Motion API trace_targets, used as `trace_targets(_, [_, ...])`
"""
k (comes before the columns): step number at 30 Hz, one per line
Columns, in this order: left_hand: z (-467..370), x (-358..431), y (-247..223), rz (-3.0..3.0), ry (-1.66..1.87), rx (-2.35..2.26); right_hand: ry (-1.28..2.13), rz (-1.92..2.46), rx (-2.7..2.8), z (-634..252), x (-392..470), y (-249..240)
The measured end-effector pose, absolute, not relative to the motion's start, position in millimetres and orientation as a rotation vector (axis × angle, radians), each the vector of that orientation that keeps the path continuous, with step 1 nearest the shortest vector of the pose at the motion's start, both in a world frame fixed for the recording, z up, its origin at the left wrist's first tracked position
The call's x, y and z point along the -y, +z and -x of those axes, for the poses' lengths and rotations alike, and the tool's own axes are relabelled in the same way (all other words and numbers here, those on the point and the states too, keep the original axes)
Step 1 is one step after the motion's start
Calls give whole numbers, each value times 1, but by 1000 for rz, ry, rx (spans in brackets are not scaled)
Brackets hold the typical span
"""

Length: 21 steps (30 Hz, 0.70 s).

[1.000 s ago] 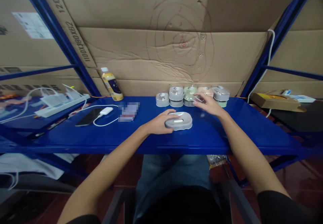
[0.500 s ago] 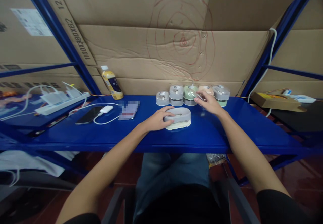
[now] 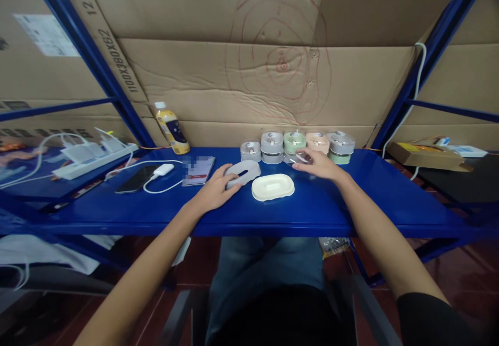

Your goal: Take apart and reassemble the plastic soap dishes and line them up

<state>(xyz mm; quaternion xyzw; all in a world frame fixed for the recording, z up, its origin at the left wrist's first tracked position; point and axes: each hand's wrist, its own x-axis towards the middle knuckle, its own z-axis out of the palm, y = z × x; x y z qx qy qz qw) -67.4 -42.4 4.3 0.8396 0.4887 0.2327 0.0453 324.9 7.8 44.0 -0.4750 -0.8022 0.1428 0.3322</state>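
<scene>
My left hand (image 3: pixel 215 187) grips a grey oval plastic piece (image 3: pixel 249 169) with a slot in its middle, tilted just above the blue table. To its right a cream oval tray (image 3: pixel 273 186) with a raised rim lies flat and untouched. My right hand (image 3: pixel 317 163) pinches a clear plastic lid (image 3: pixel 293 159) in front of a row of small boxes. Part of this lid is hidden behind the fingers. In the row stand a grey box (image 3: pixel 250 151), a grey stack (image 3: pixel 272 148), a green box (image 3: pixel 294 141), a pink box (image 3: pixel 317 141) and a grey-and-green stack (image 3: pixel 341 146).
A phone (image 3: pixel 137 178) with a white charging plug (image 3: pixel 163 169) lies at the left, beside a second phone-like device (image 3: pixel 198 171). Behind them stands a yellow bottle (image 3: pixel 171 128). Cardboard (image 3: pixel 187 86) backs the table, and blue posts (image 3: pixel 432 65) rise at both sides.
My left hand has lifted the grey piece off the cream tray and carried it left, uncovering the tray. My right hand has moved slightly left and down with the clear lid.
</scene>
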Motion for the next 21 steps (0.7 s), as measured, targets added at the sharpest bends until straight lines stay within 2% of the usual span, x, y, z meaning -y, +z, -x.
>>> trace_targets(8, [70,32,-1,-2507,731,-1571,506,974,2361,-296,7,39])
trace_targets(13, [58,40,10,-2474,920,-1469,400,1062,2125,-296,5,40])
trace_targets(21, [3,56,25,-2644,692,-1054,237,1086,1811,-314,-5,46])
